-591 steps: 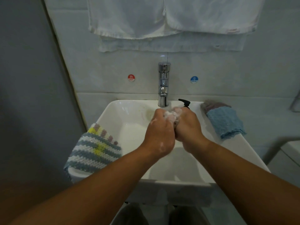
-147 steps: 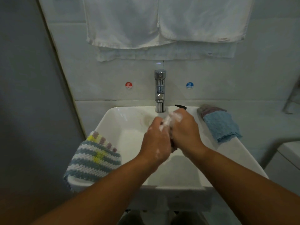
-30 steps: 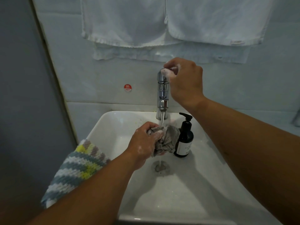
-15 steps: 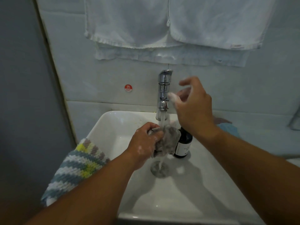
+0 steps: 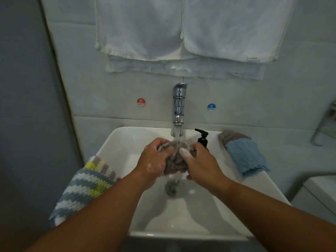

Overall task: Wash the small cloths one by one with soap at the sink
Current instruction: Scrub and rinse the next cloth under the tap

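Half a second ago the right hand (image 5: 201,163) hung spread beside the tap (image 5: 179,106). Now it has dropped under the spout and, together with the left hand (image 5: 153,161), curls round the grey cloth (image 5: 175,161), bunched between both hands in the running water just below the tap. Counted: one tap, one black soap bottle (image 5: 202,140) just right of its spout, a red sticker (image 5: 141,102) and a blue sticker (image 5: 211,106) flanking it. There are four small cloths: the held one, a striped cloth (image 5: 87,182) lower left of the tap, and a blue cloth (image 5: 243,155) over a brownish cloth (image 5: 231,136) to its right.
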Tool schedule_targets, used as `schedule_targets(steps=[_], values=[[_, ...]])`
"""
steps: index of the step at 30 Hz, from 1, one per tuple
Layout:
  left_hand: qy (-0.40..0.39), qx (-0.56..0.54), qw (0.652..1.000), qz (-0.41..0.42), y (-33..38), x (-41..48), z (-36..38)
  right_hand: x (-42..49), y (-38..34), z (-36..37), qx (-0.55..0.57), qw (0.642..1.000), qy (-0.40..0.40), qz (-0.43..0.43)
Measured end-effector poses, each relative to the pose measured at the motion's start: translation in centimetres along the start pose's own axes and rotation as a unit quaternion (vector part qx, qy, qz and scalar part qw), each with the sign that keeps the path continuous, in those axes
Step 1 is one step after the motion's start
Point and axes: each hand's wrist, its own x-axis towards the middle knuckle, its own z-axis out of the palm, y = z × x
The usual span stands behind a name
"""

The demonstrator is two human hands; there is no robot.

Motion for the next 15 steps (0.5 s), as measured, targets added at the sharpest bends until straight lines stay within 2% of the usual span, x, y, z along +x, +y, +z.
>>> schedule_targets(steps=[4,9,12,15], values=[[-0.002,0.019,1.0,-0.009,0.1,-0.2,0.0,0.9,-1.0,1.7,0.078,0.997,0.0,-0.004],[0.032,0.129,0.991,0.002,-0.2,0.2,-0.2,1.8,-2.3,2.4,0.15,0.988,-0.025,-0.013],[0.071,0.175,0.981,0.032,-0.4,0.5,-0.3,2.9,-1.9,2.7,0.127,0.991,0.037,-0.002],[0.102,0.151,0.982,0.047,-0.1,0.4,-0.2,2.5,-1.6,3.5,0.097,0.994,0.057,0.01]])
